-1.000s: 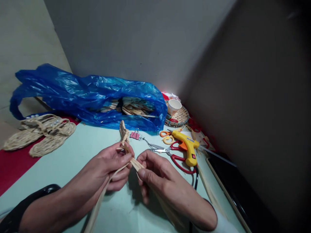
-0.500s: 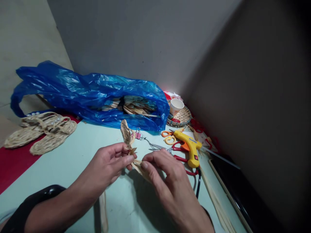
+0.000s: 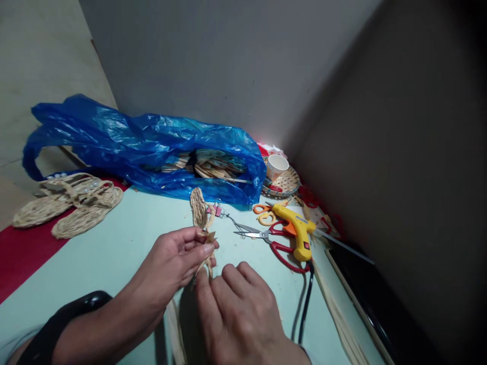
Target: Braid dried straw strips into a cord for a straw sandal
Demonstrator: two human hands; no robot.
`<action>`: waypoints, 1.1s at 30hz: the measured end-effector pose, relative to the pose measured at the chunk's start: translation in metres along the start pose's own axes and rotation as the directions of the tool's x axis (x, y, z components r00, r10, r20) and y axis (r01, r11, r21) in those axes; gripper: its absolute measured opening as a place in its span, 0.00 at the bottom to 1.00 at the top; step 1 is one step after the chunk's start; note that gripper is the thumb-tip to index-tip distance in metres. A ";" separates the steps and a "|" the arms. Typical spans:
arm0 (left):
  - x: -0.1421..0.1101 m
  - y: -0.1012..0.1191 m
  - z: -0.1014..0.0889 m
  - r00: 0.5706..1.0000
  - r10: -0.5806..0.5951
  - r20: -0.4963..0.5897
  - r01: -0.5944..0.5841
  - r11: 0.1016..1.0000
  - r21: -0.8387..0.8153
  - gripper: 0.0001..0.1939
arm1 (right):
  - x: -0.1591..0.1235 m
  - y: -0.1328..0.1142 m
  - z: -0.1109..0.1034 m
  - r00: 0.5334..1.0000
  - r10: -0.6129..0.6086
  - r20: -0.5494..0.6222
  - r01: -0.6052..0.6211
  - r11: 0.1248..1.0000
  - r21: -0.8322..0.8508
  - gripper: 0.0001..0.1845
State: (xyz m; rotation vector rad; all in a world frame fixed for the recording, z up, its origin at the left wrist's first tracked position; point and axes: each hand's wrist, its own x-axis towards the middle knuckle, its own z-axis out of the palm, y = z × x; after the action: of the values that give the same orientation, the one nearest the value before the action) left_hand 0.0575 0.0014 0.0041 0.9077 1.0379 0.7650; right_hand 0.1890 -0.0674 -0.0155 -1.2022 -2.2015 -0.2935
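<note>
A small woven straw sole (image 3: 198,208) points away from me, its near end pinched between the thumb and fingers of my left hand (image 3: 178,253). A loose pale straw strand (image 3: 211,218) curls beside it. Below the left fingers, my right hand (image 3: 239,309) is closed, its fingers at a straw strip (image 3: 206,264) that comes down from the left hand. The back of the right hand hides most of that grip. Red-handled scissors (image 3: 281,241) lie open just beyond my hands, close to a pink binder clip (image 3: 213,210).
A blue plastic bag (image 3: 114,137) with dried straw inside spans the back. On the left lie woven straw sandals (image 3: 89,210). To the right are a yellow glue gun (image 3: 302,230), orange-handled scissors (image 3: 262,209), a basket (image 3: 291,182) with a paper cup (image 3: 277,166), and long straw strips (image 3: 338,324).
My right hand has moved down and left, drawing closer beneath the left hand and uncovering the red-handled scissors. The left hand still pinches the woven piece.
</note>
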 end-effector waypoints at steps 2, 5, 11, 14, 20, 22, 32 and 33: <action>0.000 0.002 0.000 0.999 0.003 0.035 -0.003 1.000 -0.011 0.17 | 0.004 0.004 -0.010 0.996 0.090 -0.007 -0.089 0.992 0.087 0.12; 0.000 0.010 0.001 0.998 0.027 0.053 -0.026 1.000 -0.011 0.16 | 0.010 0.009 -0.026 0.942 0.319 0.099 -0.334 0.897 0.289 0.13; 0.003 0.020 0.003 0.999 0.034 0.020 -0.035 0.999 0.029 0.17 | 0.012 0.011 -0.031 0.793 0.469 0.388 -0.606 0.548 0.576 0.04; 0.005 0.019 0.000 1.000 0.022 0.020 -0.024 0.996 0.086 0.19 | 0.012 0.015 -0.030 0.752 0.476 0.455 -0.656 0.481 0.581 0.04; 0.006 0.010 -0.006 0.981 -0.003 0.194 -0.040 0.976 0.216 0.17 | 0.015 0.027 -0.039 0.748 0.513 0.420 -0.663 0.553 0.505 0.08; 0.007 0.005 -0.008 0.970 -0.006 0.244 -0.048 0.976 0.215 0.19 | 0.018 0.029 -0.042 0.746 0.510 0.429 -0.666 0.582 0.466 0.10; -0.009 0.006 -0.003 0.959 -0.058 0.276 0.007 0.983 0.183 0.35 | 0.026 0.036 -0.041 0.765 0.451 0.459 -0.641 0.468 0.609 0.07; -0.011 0.008 -0.002 0.959 -0.089 0.268 0.033 0.978 0.207 0.36 | 0.026 0.037 -0.039 0.777 0.429 0.461 -0.626 0.447 0.639 0.08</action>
State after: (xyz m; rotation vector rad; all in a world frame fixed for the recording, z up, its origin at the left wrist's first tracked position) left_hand 0.0512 -0.0046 0.0150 1.1155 0.9008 0.4698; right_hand 0.2245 -0.0471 0.0278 -1.3425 -1.6303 1.0333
